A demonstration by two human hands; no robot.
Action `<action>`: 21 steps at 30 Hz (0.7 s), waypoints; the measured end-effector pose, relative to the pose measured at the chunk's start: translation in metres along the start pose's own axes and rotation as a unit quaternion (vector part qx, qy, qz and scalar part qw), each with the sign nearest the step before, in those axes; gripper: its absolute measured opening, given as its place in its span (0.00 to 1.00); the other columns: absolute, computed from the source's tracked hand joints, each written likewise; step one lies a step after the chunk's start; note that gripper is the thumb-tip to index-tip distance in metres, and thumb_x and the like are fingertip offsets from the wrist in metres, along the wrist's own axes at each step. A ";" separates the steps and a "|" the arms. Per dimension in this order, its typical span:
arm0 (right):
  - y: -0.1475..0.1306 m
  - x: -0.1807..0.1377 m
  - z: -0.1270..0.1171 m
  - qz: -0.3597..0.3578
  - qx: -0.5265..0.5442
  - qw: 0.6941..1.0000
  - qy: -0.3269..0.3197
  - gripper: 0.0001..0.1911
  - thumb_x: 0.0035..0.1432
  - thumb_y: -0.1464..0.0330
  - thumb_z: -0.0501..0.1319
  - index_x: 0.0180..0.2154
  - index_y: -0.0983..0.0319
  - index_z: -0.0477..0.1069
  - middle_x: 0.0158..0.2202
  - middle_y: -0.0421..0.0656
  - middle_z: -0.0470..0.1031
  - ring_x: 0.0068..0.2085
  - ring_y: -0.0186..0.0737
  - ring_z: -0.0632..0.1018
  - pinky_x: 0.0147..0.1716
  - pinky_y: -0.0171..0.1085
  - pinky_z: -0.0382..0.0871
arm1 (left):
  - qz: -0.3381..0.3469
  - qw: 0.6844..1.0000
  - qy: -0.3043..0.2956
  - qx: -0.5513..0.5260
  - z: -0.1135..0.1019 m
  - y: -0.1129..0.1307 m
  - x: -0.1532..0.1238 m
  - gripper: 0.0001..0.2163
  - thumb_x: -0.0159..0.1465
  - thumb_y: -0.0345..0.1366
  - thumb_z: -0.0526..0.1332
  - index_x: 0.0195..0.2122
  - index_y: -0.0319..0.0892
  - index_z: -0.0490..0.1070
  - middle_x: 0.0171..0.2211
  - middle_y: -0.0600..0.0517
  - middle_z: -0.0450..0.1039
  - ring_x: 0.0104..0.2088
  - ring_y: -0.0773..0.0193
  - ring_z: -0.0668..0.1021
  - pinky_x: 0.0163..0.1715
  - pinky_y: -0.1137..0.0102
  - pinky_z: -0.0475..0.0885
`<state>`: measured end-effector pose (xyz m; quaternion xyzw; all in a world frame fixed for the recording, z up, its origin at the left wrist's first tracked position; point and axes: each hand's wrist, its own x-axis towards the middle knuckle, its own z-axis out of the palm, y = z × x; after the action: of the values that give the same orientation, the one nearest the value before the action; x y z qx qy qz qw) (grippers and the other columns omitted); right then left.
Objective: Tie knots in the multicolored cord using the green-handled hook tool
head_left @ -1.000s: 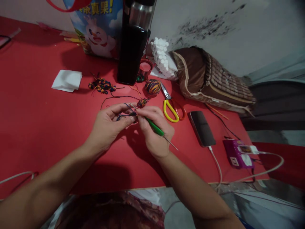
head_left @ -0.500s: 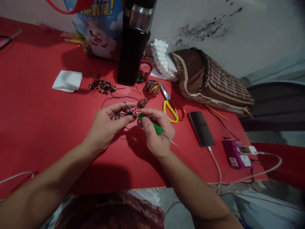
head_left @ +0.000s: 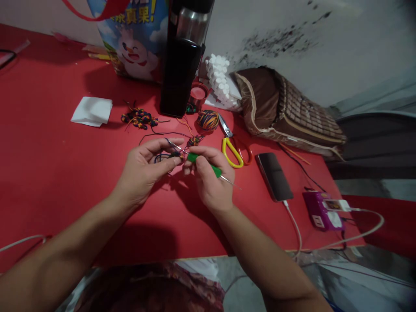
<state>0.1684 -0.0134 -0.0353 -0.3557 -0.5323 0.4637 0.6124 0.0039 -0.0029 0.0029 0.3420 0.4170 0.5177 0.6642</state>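
My right hand (head_left: 212,175) grips a crochet hook by its green handle (head_left: 218,171); metal shafts stick out at both ends. The front tip lies at the dark yarn by my left forefinger. My left hand (head_left: 146,167) pinches a small dark multicoloured piece of crochet (head_left: 177,154) between thumb and fingers, with a strand of yarn over the forefinger. Just beyond the fingers sits a small multicoloured knotted piece (head_left: 194,141). A ball of multicoloured yarn (head_left: 208,120) lies behind it, beside scissors (head_left: 232,149) with yellow and red handles.
Several dark and orange crocheted bits (head_left: 139,118) and a folded white paper (head_left: 92,111) lie at left on the red table (head_left: 42,173). A black phone (head_left: 180,78) leans on a bottle. At right are a charging phone (head_left: 274,177), a purple box (head_left: 321,210) and a brown bag (head_left: 289,108).
The crochet hook has shifted slightly left and up, its tip reaching further along my left forefinger. My right hand has moved a little left with it. My left hand keeps its pinch.
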 end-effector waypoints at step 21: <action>-0.004 -0.004 -0.006 0.022 -0.009 0.997 -0.067 0.11 0.73 0.60 0.65 0.52 0.53 0.83 0.39 0.41 0.85 0.35 0.37 0.84 0.39 0.41 0.81 | 0.031 0.998 0.049 -0.009 -0.002 -0.001 0.002 0.16 0.58 0.27 0.75 0.46 0.47 0.87 0.36 0.53 0.83 0.27 0.70 0.79 0.23 0.78 0.75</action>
<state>0.1752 -0.0178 -0.0335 -0.3408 -0.5680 0.4952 0.5622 0.0024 -0.0013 0.0007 0.3229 0.4335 0.5578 0.6298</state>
